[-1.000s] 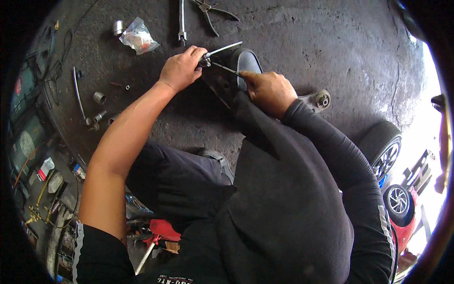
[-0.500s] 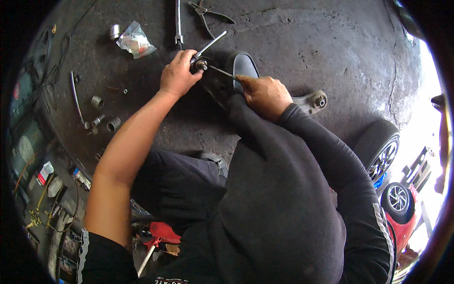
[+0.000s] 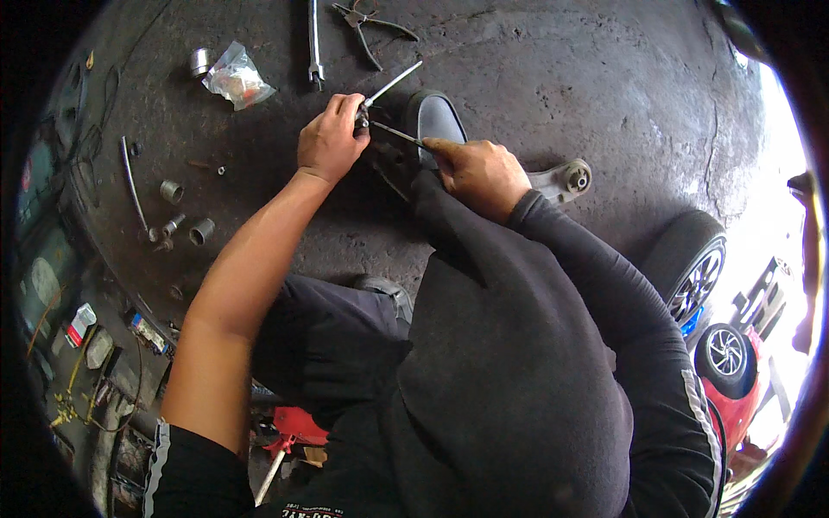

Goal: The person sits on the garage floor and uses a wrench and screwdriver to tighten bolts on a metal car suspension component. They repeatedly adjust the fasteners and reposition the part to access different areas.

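Note:
My left hand [image 3: 330,138] is closed round a small dark metal joint [image 3: 363,119], from which a thin silver rod [image 3: 393,82] sticks out up and to the right. My right hand [image 3: 473,173] grips a thin screwdriver-like tool [image 3: 393,130], its tip at or beside the joint. Under both hands lies a metal control arm, its bushing end [image 3: 577,177] showing to the right of my right hand and its middle mostly shadowed or covered. My shoe [image 3: 436,116] is just beyond the right hand, at the tool's side.
On the dark floor [image 3: 604,95] lie a long wrench [image 3: 315,47], cutting pliers [image 3: 367,30], a plastic bag [image 3: 237,79], a metal sleeve [image 3: 200,60], several bushings [image 3: 200,231] and a bar [image 3: 134,186]. A wheel [image 3: 691,268], red car-like body [image 3: 738,393] and red jack [image 3: 294,427] surround me.
My left hand has moved slightly down with the joint, and the silver rod tilted steeper, then settled a little. My right hand and tool shifted slightly down with it.

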Tool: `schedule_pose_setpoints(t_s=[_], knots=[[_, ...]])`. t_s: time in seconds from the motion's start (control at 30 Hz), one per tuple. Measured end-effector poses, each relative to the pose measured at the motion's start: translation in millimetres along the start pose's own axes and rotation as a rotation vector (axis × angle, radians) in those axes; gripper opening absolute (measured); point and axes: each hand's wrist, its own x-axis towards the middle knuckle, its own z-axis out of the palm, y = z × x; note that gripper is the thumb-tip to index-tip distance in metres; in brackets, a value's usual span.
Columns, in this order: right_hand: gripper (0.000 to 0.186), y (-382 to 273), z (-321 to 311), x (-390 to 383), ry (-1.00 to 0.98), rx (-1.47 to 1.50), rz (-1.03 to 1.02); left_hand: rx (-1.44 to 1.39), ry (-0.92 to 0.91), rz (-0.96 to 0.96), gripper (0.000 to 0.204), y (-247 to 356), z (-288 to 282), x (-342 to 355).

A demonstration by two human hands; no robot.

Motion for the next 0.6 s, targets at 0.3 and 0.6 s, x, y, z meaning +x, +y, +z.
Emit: schedule_pose_setpoints(t_s=[0.3,0.6], knots=[[0.039,-2,3,3,-0.041,-0.021,0.009,0.013,-0.004,-0.033,0.053,-1,6,-2],[0.035,-10,16,6,-0.016,0.065,0.127,0.010,-0.034,-0.106,0.049,-1,7,0]])
